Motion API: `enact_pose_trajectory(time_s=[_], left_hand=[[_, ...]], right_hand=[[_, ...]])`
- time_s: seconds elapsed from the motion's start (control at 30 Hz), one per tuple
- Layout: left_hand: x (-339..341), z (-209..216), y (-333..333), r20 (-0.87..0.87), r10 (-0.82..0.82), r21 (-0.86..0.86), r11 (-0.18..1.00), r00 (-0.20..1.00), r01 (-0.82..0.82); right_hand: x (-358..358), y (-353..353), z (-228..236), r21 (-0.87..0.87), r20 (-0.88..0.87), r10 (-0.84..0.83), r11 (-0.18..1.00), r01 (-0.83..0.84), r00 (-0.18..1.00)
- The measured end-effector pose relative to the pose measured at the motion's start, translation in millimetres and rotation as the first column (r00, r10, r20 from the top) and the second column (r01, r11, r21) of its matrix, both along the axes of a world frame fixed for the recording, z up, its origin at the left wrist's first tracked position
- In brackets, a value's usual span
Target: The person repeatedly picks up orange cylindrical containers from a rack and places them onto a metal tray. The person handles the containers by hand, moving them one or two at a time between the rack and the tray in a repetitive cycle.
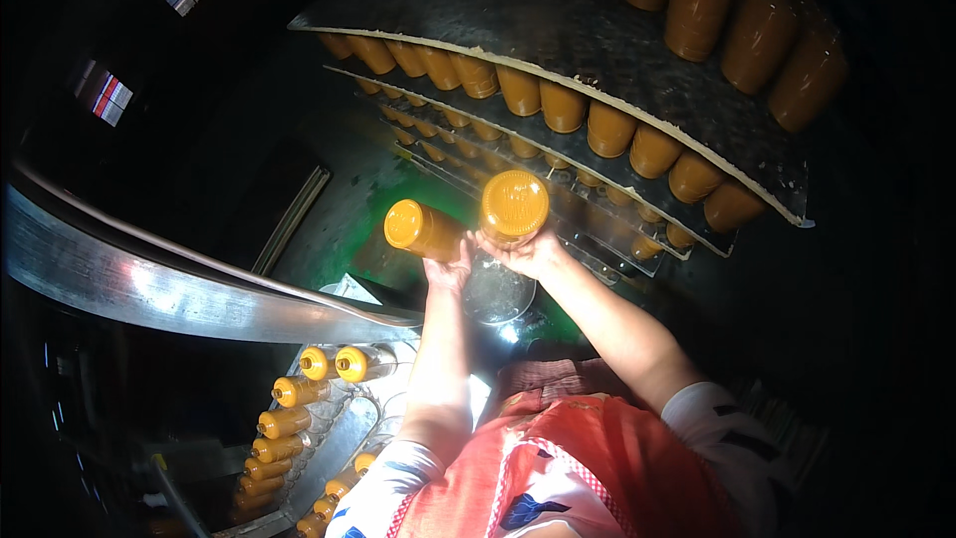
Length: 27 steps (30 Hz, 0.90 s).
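Head view, looking down: both hands raised in front of a stack of boards (597,70) loaded with rows of orange bottles (563,108). Left hand (450,271) wrapped around the lower end of one orange bottle (423,229), tipped over so its yellow cap points left and toward the camera, bottle sticking out up and left of the palm. Right hand (528,254) cupped under a second orange bottle (514,205), cap facing straight at the camera, fingers curled on its underside, so the bottle sits right above the hand. Both grasps closed on the bottles, the two bottles just beside each other, nearly touching. Below the hands, a shiny round metal thing (498,294), too dim to tell more. Lower left, a curved metal rail (149,284) and a line of more capped bottles (299,391) lying along a conveyor. Red apron (588,468) at the bottom edge.
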State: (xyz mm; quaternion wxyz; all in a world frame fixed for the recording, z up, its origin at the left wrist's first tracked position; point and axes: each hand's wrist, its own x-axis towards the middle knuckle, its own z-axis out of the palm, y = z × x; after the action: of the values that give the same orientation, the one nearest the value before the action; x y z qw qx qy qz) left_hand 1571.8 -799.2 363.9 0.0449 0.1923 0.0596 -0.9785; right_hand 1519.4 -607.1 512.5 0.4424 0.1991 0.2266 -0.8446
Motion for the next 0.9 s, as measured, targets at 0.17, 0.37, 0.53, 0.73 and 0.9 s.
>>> enact_pose_trajectory(time_s=[0.17,0.37,0.53,0.73,0.9], left_hand=[[-1,-3,-2,0.038,0.04,-0.013,0.999,0.998,-0.039],[56,27,35,-0.156,-0.021,0.008,1.0,0.988,0.022],[170,-11,73,-0.302,0.11,-0.121,0.981,0.947,-0.153],[392,-66,146,-0.216,0.385,0.143,0.922,0.897,-0.361],[546,-16,172,0.088,0.536,-0.317,0.814,0.84,-0.486]], right_hand=[[10,1,-6,-0.128,0.042,-0.011,0.992,0.016,0.999],[34,41,-22,-0.224,0.062,0.034,0.974,-0.019,0.998],[70,112,-78,-0.432,0.02,0.182,0.888,-0.156,0.983],[163,204,-153,-0.337,0.303,0.282,0.925,-0.175,0.91],[231,235,-191,-0.231,0.42,0.375,0.925,-0.302,0.826]])
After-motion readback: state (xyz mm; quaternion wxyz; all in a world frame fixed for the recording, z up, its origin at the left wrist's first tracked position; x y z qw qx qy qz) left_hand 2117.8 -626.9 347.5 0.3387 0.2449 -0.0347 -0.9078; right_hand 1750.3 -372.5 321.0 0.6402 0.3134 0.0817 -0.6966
